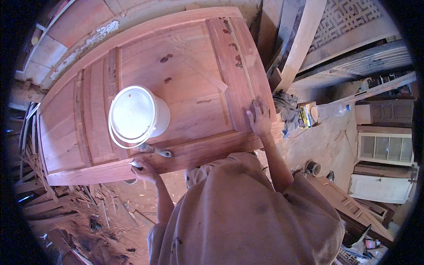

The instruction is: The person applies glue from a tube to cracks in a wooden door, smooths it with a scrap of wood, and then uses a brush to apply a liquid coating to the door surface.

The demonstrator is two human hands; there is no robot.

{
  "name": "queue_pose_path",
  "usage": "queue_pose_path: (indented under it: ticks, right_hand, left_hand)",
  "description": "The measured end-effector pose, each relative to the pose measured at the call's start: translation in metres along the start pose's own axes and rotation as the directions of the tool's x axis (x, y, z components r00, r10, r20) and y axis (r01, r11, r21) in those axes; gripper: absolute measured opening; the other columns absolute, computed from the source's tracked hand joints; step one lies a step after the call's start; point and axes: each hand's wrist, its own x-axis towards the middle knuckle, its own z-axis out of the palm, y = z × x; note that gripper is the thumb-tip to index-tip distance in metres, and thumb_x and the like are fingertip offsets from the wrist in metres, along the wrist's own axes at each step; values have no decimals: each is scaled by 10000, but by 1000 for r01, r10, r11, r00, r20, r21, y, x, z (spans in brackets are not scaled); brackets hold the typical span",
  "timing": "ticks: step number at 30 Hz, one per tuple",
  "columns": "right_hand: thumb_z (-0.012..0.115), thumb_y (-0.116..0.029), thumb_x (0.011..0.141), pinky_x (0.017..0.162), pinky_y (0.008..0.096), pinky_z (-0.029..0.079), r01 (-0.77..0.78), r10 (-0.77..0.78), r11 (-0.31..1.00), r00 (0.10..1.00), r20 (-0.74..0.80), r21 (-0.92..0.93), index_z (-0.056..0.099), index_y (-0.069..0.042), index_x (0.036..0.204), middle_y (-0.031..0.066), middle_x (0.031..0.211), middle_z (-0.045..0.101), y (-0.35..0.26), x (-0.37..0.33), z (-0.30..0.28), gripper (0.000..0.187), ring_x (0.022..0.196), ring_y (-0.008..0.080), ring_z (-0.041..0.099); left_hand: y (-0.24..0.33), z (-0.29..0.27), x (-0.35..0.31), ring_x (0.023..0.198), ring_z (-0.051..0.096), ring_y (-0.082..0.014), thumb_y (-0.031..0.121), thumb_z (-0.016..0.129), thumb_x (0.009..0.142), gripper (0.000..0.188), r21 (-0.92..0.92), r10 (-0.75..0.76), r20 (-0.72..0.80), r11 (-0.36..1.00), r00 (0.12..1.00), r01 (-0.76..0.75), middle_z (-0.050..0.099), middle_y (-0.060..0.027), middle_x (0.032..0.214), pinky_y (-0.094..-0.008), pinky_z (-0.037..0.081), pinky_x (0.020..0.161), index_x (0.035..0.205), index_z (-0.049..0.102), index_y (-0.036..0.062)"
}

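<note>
A large reddish wooden panelled door (pixel 176 101) lies flat in front of me. On it stands a white lidded bucket (pixel 132 114), its handle hanging down on the near side. A scraper-like tool (pixel 160 152) rests beside the bucket's base; the bucket hides part of it. At the door's near edge, left of the tool, my left hand (pixel 146 172) is closed around a small white thing that I cannot make out. My right hand (pixel 260 120) lies with fingers spread on the right end of the door. Dark filled spots mark the wood around the panels.
Wood scraps (pixel 101 203) and dust cover the floor at left. Leaning boards (pixel 302 44) and a carved lattice panel (pixel 344 22) stand at the far right. Dark cloth (pixel 288 110) and a clear bottle (pixel 333 109) sit beyond the door's right end. White window frames (pixel 385 148) lean farther right.
</note>
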Motion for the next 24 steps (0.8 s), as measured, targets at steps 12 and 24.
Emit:
queue_pose_path:
  ticks: [12,24]
  right_hand:
    - [549,-504,915,1136,594,187,32,-32,999,999,-15,-35,364,-211,1483,193,1575,187,-7,-11,-6,664,1425,439,204]
    - [546,-557,896,1125,601,179,-74,72,975,997,-18,-209,322,-180,1502,192,1568,211,-8,-8,-10,748,1425,444,198]
  left_hand:
    - [-6,3,0,790,553,-366,235,609,932,344,38,47,14,998,999,-47,574,-228,853,-482,446,709,1001,624,-102]
    - [-6,4,0,754,542,-362,213,602,935,314,30,98,-23,995,995,-97,575,-226,836,-472,439,681,961,629,-98]
